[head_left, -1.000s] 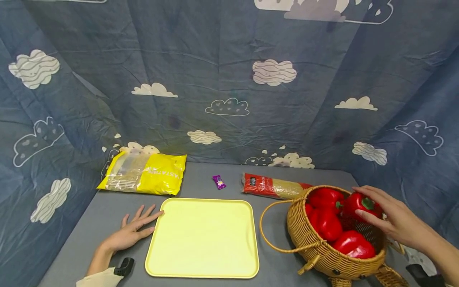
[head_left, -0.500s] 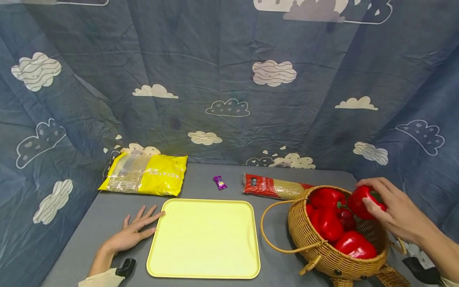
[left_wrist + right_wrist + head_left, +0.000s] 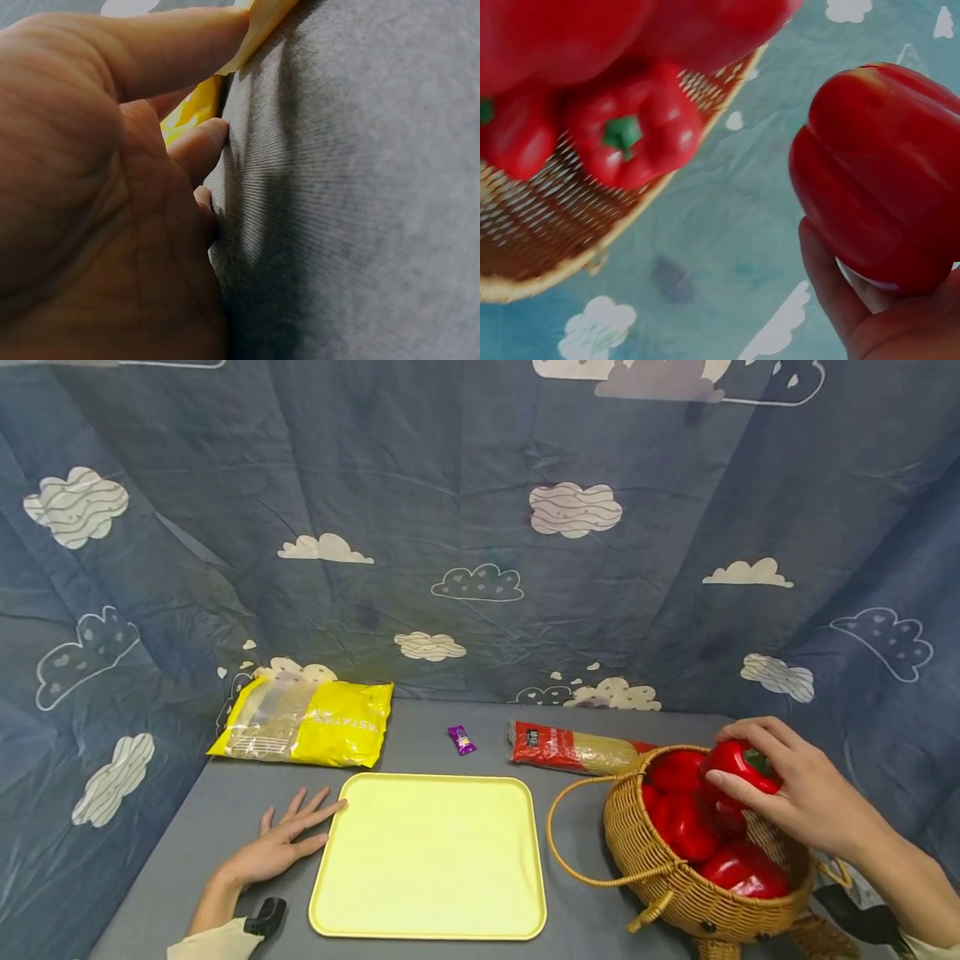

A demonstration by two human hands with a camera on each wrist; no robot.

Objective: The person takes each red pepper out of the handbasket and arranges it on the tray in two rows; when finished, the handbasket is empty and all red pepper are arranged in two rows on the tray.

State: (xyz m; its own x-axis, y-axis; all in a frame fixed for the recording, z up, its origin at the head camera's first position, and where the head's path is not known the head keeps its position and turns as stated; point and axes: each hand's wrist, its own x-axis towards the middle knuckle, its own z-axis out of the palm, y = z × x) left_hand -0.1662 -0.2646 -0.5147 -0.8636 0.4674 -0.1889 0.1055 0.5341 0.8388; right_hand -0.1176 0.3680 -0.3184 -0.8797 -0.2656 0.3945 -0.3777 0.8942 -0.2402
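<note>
My right hand (image 3: 806, 789) grips a red bell pepper (image 3: 738, 766) with a green stem, holding it above the wicker basket (image 3: 637, 852). In the right wrist view that bell pepper (image 3: 885, 180) is lifted apart from the basket, with fingers curled round it. Several more red peppers (image 3: 682, 827) lie inside the basket, partly hidden by the held one. Beside the yellow tray (image 3: 427, 860), my left hand (image 3: 266, 852) rests with fingers spread, its index fingertip touching the tray's left rim. The left wrist view shows the thumb (image 3: 180, 45) against the tray edge (image 3: 262, 30).
Along the back lie a yellow pasta bag (image 3: 307, 722), a small purple wrapped sweet (image 3: 461, 740) and a red packet of noodles (image 3: 573, 749). The basket's handle (image 3: 553, 827) loops out toward the tray. A cloud-patterned cloth (image 3: 480, 527) hangs round the table.
My right hand has raised the bell pepper out of the basket's right side, then carried it left over the basket. My left hand has stayed in place at the tray.
</note>
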